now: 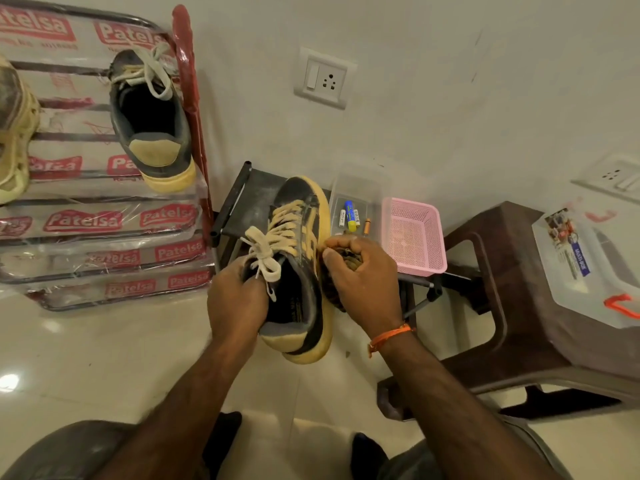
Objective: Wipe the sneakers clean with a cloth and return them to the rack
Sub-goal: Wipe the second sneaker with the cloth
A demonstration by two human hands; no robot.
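Observation:
A black sneaker (298,258) with tan stripes, pale laces and a yellowed sole is held up in front of me, toe pointing away. My left hand (235,303) grips it at the collar, fingers tucked inside the opening. My right hand (360,271) clutches a bunched brown cloth (348,263) and presses it against the sneaker's right side. Its matching sneaker (152,116) sits on the top shelf of the rack (104,220) at the left, heel toward me. The rack is wrapped in clear printed plastic.
A beige shoe (14,133) lies at the rack's left edge. A low black stand (242,199) carries a clear tray of batteries (353,213) and a pink basket (412,237). A brown plastic stool (512,306) with a lidded clear box (581,265) stands at right.

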